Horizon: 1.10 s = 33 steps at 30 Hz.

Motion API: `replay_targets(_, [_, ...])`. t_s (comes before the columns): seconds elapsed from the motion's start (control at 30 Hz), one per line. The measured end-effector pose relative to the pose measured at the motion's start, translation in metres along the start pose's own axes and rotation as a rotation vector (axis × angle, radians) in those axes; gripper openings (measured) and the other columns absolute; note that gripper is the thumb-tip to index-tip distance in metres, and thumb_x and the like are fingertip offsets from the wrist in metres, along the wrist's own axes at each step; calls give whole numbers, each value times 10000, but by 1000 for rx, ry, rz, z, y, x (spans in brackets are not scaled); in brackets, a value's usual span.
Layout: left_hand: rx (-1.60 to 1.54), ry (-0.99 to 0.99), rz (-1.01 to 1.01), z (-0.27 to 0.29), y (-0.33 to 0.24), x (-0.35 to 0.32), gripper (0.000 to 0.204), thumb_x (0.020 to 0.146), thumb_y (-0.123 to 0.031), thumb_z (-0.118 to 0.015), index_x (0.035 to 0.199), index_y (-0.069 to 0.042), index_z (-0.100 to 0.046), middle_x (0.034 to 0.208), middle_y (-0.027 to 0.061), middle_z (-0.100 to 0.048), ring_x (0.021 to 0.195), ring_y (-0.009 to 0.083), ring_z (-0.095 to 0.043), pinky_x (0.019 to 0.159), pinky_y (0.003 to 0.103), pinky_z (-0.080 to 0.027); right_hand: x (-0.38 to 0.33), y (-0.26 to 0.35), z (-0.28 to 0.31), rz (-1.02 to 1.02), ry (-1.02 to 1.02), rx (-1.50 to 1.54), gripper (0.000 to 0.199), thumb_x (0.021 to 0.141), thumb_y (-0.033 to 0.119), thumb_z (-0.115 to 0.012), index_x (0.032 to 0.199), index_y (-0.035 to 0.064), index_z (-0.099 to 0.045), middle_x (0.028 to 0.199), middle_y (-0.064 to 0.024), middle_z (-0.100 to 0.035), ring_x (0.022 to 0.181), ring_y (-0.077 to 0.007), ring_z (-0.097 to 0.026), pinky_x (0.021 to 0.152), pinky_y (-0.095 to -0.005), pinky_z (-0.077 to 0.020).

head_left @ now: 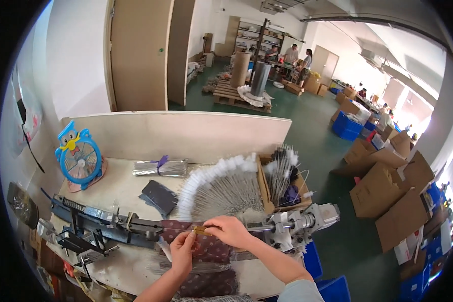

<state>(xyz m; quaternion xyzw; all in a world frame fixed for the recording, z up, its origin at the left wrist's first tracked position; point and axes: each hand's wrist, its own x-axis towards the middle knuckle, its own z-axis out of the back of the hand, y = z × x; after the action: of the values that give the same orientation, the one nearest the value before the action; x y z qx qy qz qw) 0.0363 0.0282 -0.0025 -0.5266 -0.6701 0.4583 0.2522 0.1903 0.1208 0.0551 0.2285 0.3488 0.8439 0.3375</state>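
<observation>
At the bench's front edge, my left hand is closed in a pinch, fingertips beside a thin wire that runs to the bench machine; whether it grips the wire is too small to tell. Just right of it, my right hand is closed on a small yellow-brown piece, whose left end lies near the left fingertips. A dotted dark cloth lies beneath both hands. Beyond them, many white-tipped brushes with thin wire stems are fanned in an arc. To the right stands a grey motorised machine head with a shaft.
A blue duck-shaped fan stands at the back left. A tied wire bundle and a dark flat pad lie on the bench. A cardboard box holds more brushes. Blue bins sit low right; other people work far off.
</observation>
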Motion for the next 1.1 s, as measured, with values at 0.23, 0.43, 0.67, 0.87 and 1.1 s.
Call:
replay_targets(0.23, [95,57,-42,-10,14,6,133,896,-153,-570,922,-25,-599,757,32,-601,618,92,-534,554,227,-419,-6,-7,9,-77,35,296,219,819,199,-603,997,76,-632,846,-90,-630,791,-272,-584,692,-349,-458])
replay_targets(0.43, [30,-142,4,3,-2,-4,134,888,-146,-570,910,-20,-609,745,23,-604,603,78,-523,552,200,-404,-11,3,1,246,-35,-86,184,782,190,-659,922,71,-647,744,-49,-591,746,-237,-567,683,-337,-458])
replay_targets(0.67, [-173,-219,112,11,-22,-2,137,880,-154,-578,936,-29,-584,770,45,-596,628,81,-513,567,205,-418,44,23,-35,336,-302,-450,97,761,180,-643,821,103,-651,732,-47,-594,731,-239,-562,650,-353,-455])
replay_targets(0.87, [-188,-157,105,23,-23,-3,179,904,-221,-560,908,-42,-571,729,26,-593,569,86,-517,541,219,-424,52,35,-46,224,-57,-247,158,779,203,-622,850,67,-664,786,-75,-634,778,-258,-573,681,-350,-465])
replay_targets(1.1, [-71,-66,123,31,-28,-5,301,949,-324,-457,953,-43,-565,766,47,-611,673,129,-589,621,250,-459,57,33,-42,-148,138,75,213,796,215,-623,899,33,-663,796,-108,-652,732,-276,-592,660,-330,-464])
